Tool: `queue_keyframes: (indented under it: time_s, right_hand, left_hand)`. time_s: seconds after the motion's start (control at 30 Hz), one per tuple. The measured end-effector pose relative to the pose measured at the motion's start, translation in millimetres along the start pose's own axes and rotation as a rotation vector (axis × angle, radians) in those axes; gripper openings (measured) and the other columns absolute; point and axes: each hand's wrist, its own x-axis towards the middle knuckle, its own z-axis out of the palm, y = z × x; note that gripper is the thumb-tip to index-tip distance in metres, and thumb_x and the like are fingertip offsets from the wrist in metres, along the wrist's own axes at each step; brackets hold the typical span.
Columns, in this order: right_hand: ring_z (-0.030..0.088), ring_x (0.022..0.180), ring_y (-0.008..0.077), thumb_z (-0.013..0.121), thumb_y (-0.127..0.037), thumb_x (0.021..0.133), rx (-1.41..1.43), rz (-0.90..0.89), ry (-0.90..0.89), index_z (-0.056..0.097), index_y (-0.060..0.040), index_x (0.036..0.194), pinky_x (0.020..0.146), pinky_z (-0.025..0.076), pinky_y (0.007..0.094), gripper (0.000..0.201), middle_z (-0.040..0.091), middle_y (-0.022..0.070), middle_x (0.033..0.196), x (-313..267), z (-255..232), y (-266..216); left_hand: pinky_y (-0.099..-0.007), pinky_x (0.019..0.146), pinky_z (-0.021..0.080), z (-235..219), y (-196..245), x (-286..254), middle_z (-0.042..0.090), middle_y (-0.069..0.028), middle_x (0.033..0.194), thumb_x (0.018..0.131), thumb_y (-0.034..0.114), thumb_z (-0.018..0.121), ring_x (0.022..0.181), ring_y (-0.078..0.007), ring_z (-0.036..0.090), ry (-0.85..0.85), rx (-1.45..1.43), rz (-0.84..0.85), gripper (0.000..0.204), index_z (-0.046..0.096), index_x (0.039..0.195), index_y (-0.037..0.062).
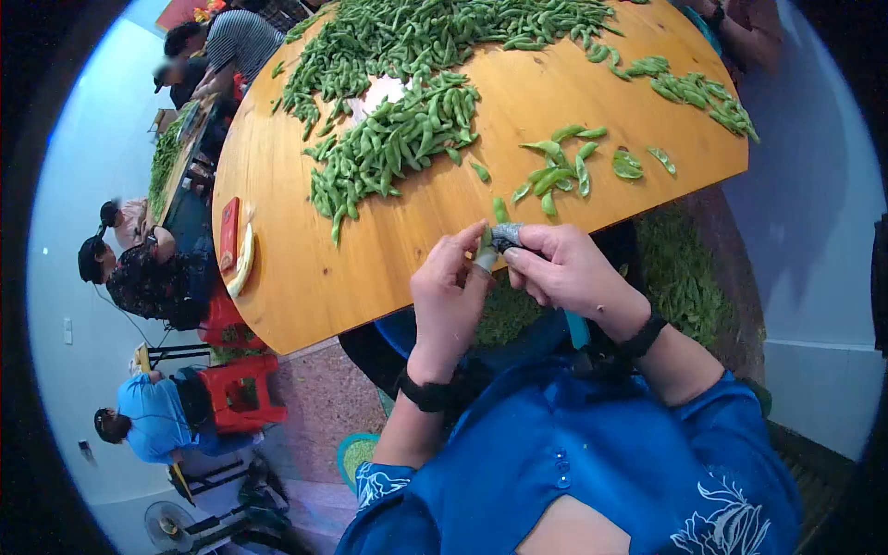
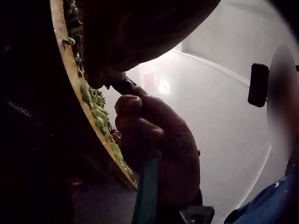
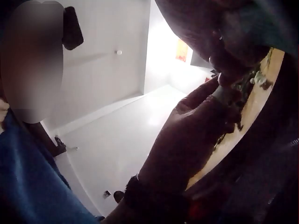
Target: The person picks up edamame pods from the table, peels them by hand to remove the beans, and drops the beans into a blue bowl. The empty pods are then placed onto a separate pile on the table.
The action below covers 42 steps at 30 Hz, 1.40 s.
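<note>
Both hands meet just off the near edge of the table, in the middle of the head view. A green soybean pod stands between the fingertips of the left hand, which pinches it; light tape wraps one of its digits. The right hand has bent fingers, with grey tape on a fingertip, and pinches at the same pod. A teal strip shows below the right hand in the left wrist view. Both wrist views are dark, and the hands cover most of the pod.
A large heap of soybean pods covers much of the wooden table. Several loose pods lie right of centre. A red box is at the left edge. A basin of green pieces sits below the hands; people sit further left.
</note>
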Motion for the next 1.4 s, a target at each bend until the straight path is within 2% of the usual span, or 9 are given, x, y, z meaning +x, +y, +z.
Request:
queue_keyframes:
  time_s: [0.17,0.33,0.6,0.83,1.0,1.03,1.13,1.3,1.4]
  right_hand:
    - [0.047,0.048,0.0032,0.051,-0.014,0.093,0.078,0.099,-0.066,0.062,-0.0035,0.098,0.043,0.037,0.0187,0.016,0.053,-0.0038,0.063,-8,5,2]
    - [0.044,0.049,0.0013,0.052,-0.014,0.093,0.166,0.1,-0.008,0.063,-0.0046,0.105,0.044,0.035,0.0178,0.019,0.052,-0.006,0.063,-13,17,14]
    - [0.043,0.051,0.0008,0.052,-0.012,0.093,0.188,0.121,0.006,0.063,-0.005,0.109,0.045,0.035,0.0171,0.021,0.052,-0.0072,0.064,-18,24,19]
    - [0.044,0.052,0.0012,0.053,-0.012,0.091,0.141,0.154,-0.008,0.063,-0.0045,0.108,0.046,0.036,0.0172,0.021,0.052,-0.007,0.064,-17,25,11]
    - [0.047,0.055,0.0017,0.053,-0.011,0.09,0.05,0.123,-0.032,0.065,-0.0033,0.105,0.049,0.038,0.0184,0.02,0.056,-0.0055,0.067,-15,25,3]
    - [0.049,0.058,0.0025,0.053,-0.01,0.09,0.002,0.057,-0.004,0.065,-0.0017,0.104,0.052,0.04,0.0198,0.02,0.058,-0.0041,0.068,-15,27,2]
    - [0.053,0.064,0.0043,0.054,-0.008,0.088,-0.118,-0.044,0.029,0.064,0.0009,0.104,0.057,0.044,0.0226,0.021,0.062,-0.001,0.072,-16,30,4]
    - [0.058,0.075,0.0059,0.054,-0.005,0.088,-0.133,-0.087,0.076,0.063,0.0023,0.106,0.067,0.049,0.0249,0.022,0.066,0.0036,0.081,-19,33,2]
    - [0.056,0.066,0.0044,0.053,-0.007,0.089,-0.092,-0.118,0.061,0.063,0.001,0.106,0.059,0.048,0.0225,0.021,0.064,0.0018,0.078,-16,33,15]
  left_hand:
    - [-0.0219,0.068,0.049,3,-3,-21,0.063,-0.0042,0.093,0.084,-0.003,0.061,0.078,-0.0073,0.058,0.032,-0.027,-0.009,0.029,0.059,0.113,0.0003]
    - [-0.0223,0.069,0.049,8,-13,-33,0.063,-0.004,0.092,0.087,-0.003,0.058,0.078,-0.0068,0.057,0.077,-0.11,0.036,0.022,0.057,0.109,-0.0006]
    - [-0.0205,0.06,0.047,-5,-11,-42,0.061,-0.0017,0.091,0.094,0.002,0.046,0.069,-0.0069,0.058,-0.096,-0.638,-0.245,0.024,0.054,0.117,-0.0016]
    - [-0.0177,0.056,0.043,-7,-22,-47,0.06,-0.0026,0.091,0.096,0.008,0.044,0.065,-0.0056,0.055,-0.115,-0.791,-0.373,0.026,0.053,0.119,0.0005]
    - [-0.0165,0.054,0.04,-5,-13,-44,0.058,-0.001,0.089,0.096,0.01,0.046,0.062,-0.0039,0.051,-0.073,-1.062,-0.461,0.029,0.05,0.123,0.0022]
    - [-0.0165,0.054,0.04,-4,-10,-44,0.058,-0.001,0.089,0.096,0.01,0.046,0.062,-0.0039,0.051,-0.068,-1.062,-0.457,0.029,0.05,0.123,0.0022]
    - [-0.0185,0.055,0.043,-3,-7,-48,0.059,-0.0017,0.091,0.096,0.012,0.049,0.065,-0.0054,0.053,-0.029,-0.714,-0.3,0.031,0.048,0.125,0.0022]
    - [-0.0181,0.053,0.043,2,-6,-45,0.058,-0.0018,0.089,0.096,0.007,0.047,0.063,-0.0048,0.053,0.067,-0.653,-0.301,0.027,0.05,0.121,0.0006]
    - [-0.0193,0.059,0.046,2,-17,-45,0.058,-0.0033,0.092,0.094,0.004,0.046,0.071,-0.0062,0.056,0.009,-0.68,-0.292,0.029,0.047,0.124,0.001]
